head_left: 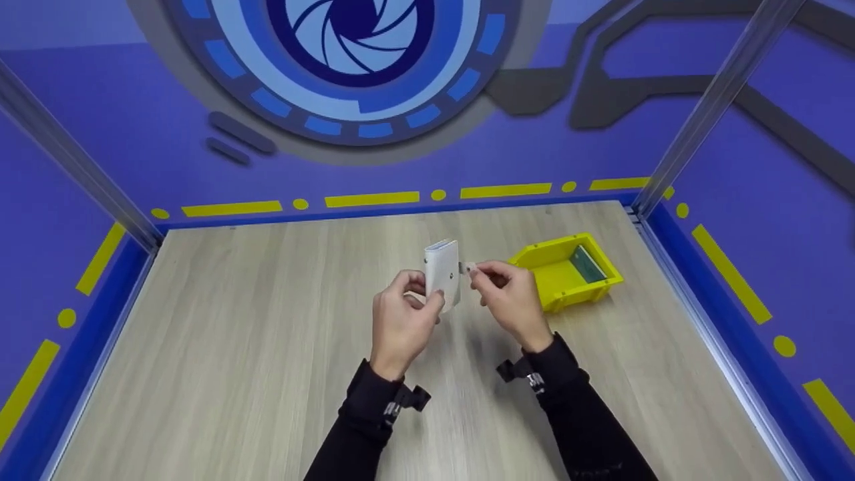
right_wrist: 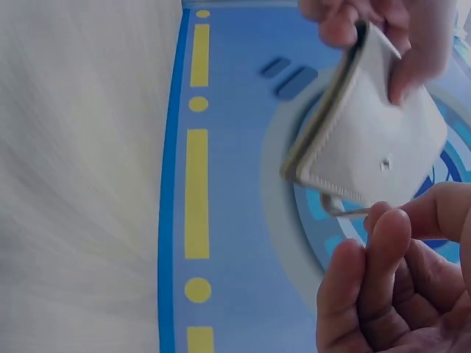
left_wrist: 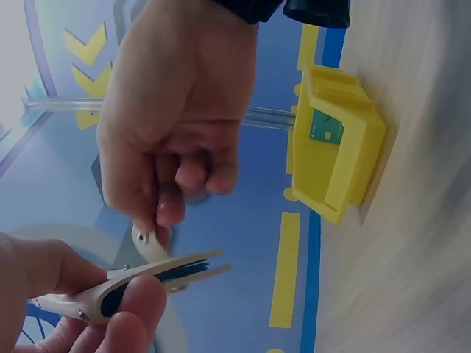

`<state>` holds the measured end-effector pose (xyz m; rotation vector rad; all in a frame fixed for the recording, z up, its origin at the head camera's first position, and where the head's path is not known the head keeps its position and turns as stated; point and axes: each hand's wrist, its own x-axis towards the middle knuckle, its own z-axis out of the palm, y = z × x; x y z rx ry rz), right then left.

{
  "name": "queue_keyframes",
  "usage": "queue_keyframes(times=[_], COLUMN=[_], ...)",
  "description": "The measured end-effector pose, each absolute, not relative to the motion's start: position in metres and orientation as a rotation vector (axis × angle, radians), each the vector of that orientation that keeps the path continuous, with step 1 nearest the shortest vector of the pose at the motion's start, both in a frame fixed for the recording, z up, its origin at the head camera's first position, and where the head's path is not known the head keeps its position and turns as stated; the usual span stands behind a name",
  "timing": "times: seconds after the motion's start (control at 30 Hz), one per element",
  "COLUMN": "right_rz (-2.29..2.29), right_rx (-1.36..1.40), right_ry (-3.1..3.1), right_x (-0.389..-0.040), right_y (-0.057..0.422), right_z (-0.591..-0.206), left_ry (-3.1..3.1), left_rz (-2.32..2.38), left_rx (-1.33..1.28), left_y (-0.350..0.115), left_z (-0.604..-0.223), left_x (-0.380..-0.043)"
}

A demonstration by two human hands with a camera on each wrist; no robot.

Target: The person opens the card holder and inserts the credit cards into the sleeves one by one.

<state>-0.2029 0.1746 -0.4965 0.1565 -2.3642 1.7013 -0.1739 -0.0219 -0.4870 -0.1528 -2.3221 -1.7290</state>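
Observation:
A small white card holder (head_left: 441, 267) with stitched edges and metal snaps is held upright above the table. My left hand (head_left: 404, 324) grips it near its lower end, thumb on one cover and fingers on the other. Between the covers, dark inner sleeves (left_wrist: 184, 272) show in the left wrist view. With thumb and fingertips, my right hand (head_left: 513, 300) pinches the short snap strap (right_wrist: 344, 211) that sticks out from the holder's side. The strap hangs loose from the cover's snap (right_wrist: 385, 162).
To the right, behind my right hand, a yellow bin (head_left: 558, 277) stands on the wooden table (head_left: 267, 347). A dark green card (head_left: 588, 264) leans inside its far right end. Blue printed panels (head_left: 374, 174) wall the table at the back and sides.

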Motion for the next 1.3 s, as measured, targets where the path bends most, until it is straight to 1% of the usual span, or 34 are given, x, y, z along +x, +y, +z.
queue_keyframes(times=[0.13,0.4,0.63,1.07,1.3], right_rz=[1.744,1.945,2.143,2.127,2.072], right_rx=[0.119,0.187,0.352,0.540,0.538], right_ry=[-2.411,-2.453,-2.412,-2.454,-2.503], right_x=[-0.205,-0.211,-0.213,-0.211,-0.209], right_y=[0.181,0.193,0.200,0.207,0.205], right_z=[-0.493,-0.494,-0.495,-0.488,-0.490], left_ry=[-2.273,-2.248,-2.320,-2.483,-2.574], left_rz=[-1.858,-2.034,-2.020,-1.929,-1.770], left_rx=[-0.134,-0.114,-0.118,-0.154,-0.172], left_y=[-0.024,-0.027,-0.030,-0.032,-0.030], left_z=[-0.484,-0.483,-0.487,-0.494,-0.497], left_x=[-0.174,-0.176,-0.179,-0.184,-0.184])
